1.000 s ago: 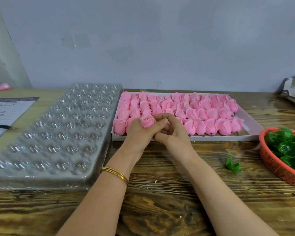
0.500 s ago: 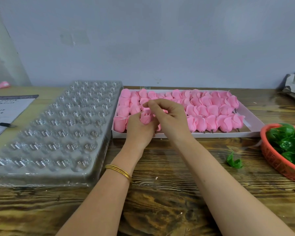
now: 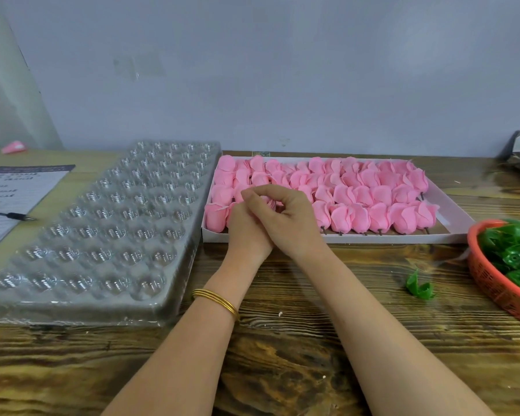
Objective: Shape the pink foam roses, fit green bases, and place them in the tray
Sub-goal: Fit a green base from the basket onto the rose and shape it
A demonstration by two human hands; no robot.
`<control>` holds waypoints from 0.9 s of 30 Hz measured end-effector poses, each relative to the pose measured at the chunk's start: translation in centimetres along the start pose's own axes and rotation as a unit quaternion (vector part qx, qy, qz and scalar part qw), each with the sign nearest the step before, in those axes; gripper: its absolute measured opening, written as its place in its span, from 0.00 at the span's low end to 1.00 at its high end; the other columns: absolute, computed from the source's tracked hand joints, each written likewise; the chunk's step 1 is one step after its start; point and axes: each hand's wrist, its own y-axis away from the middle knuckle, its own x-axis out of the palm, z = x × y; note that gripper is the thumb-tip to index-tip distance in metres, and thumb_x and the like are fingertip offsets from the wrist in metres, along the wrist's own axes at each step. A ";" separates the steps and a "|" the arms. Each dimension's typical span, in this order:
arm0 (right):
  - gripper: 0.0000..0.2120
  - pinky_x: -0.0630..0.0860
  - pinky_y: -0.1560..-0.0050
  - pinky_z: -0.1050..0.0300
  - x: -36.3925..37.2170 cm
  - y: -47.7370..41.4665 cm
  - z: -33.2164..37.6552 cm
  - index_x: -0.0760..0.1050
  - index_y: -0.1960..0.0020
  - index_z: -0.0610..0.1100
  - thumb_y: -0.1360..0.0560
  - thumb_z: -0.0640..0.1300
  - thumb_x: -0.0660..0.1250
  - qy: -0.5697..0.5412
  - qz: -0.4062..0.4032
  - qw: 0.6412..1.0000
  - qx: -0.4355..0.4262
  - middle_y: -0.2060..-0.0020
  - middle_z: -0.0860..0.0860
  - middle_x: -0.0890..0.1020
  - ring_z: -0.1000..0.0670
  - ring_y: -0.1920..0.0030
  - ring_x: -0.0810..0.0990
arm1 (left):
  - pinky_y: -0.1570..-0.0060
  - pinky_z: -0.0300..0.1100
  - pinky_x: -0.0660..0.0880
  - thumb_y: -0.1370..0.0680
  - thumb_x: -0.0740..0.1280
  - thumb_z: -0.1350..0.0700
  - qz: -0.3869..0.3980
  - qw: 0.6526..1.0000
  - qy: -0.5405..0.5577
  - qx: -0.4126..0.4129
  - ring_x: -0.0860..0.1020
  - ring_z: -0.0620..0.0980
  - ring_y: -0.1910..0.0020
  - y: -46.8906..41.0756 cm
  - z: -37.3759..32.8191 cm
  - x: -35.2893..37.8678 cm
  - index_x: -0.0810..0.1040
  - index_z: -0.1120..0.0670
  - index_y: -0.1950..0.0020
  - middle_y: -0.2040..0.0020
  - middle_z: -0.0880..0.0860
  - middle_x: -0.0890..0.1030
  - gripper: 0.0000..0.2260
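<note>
While the right hand (image 3: 285, 219) curls its fingers round a rose (image 3: 275, 202) over the box's (image 3: 373, 238) near-left corner, the left hand (image 3: 245, 234) touches it, fingers hidden, grip untellable; the tray (image 3: 102, 235) lies left.

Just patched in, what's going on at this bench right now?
A person is working one pink rose, mostly hidden, between the left hand and right hand, over the front left of the white box of roses. No rose sits in the clear tray yet. Green bases wait in the orange basket; one loose base lies on the table.
</note>
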 end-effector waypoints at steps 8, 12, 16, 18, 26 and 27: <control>0.12 0.72 0.34 0.54 -0.3 0.3 -0.8 0.81 0.42 0.46 0.24 0.47 0.71 0.007 0.019 1.000 0.020 0.46 0.53 0.84 0.56 0.42 0.79 | 0.50 0.44 0.75 0.18 0.58 0.66 0.018 1.000 0.005 -0.002 0.75 0.47 0.55 -0.1 -0.1 0.3 0.76 0.54 0.57 0.58 0.48 0.76 0.12; 0.15 0.71 0.35 0.59 -0.5 0.6 -1.0 0.79 0.39 0.49 0.24 0.51 0.71 0.030 0.038 0.998 0.029 0.42 0.52 0.82 0.57 0.39 0.77 | 0.48 0.44 0.75 0.18 0.59 0.66 0.036 0.999 0.027 -0.012 0.76 0.44 0.56 0.0 0.3 0.3 0.73 0.52 0.49 0.57 0.46 0.75 0.09; 0.20 0.69 0.37 0.62 -0.9 0.6 -1.1 0.76 0.34 0.49 0.24 0.53 0.69 0.052 0.064 0.996 0.028 0.38 0.52 0.80 0.57 0.38 0.75 | 0.62 0.28 0.69 0.17 0.59 0.62 0.062 0.997 -0.040 0.000 0.73 0.41 0.63 -0.6 0.2 0.3 0.73 0.51 0.61 0.64 0.47 0.73 0.14; 0.23 0.70 0.34 0.59 -1.3 0.6 -1.1 0.75 0.32 0.50 0.24 0.55 0.69 0.056 0.091 0.994 0.038 0.37 0.52 0.79 0.57 0.37 0.75 | 0.64 0.23 0.67 0.18 0.60 0.62 0.070 0.997 -0.026 -0.005 0.72 0.35 0.65 -0.2 0.2 0.1 0.73 0.48 0.59 0.63 0.44 0.73 0.13; 0.19 0.78 0.41 0.50 -3.6 -0.4 -0.6 0.82 0.44 0.46 0.32 0.54 0.74 -0.194 0.081 0.970 0.123 0.47 0.51 0.85 0.53 0.42 0.81 | 0.70 0.30 0.73 0.27 0.72 0.58 0.069 0.989 0.122 -0.040 0.80 0.39 0.67 0.6 -1.0 -0.3 0.82 0.50 0.59 0.68 0.45 0.83 0.04; 0.19 0.79 0.44 0.50 -3.8 -0.4 -0.6 0.83 0.46 0.44 0.32 0.54 0.72 -0.227 0.074 0.963 0.126 0.48 0.50 0.85 0.52 0.43 0.82 | 0.72 0.30 0.72 0.29 0.73 0.58 0.075 0.986 0.143 -0.039 0.79 0.39 0.70 0.6 -0.8 -0.3 0.81 0.49 0.61 0.70 0.46 0.82 0.04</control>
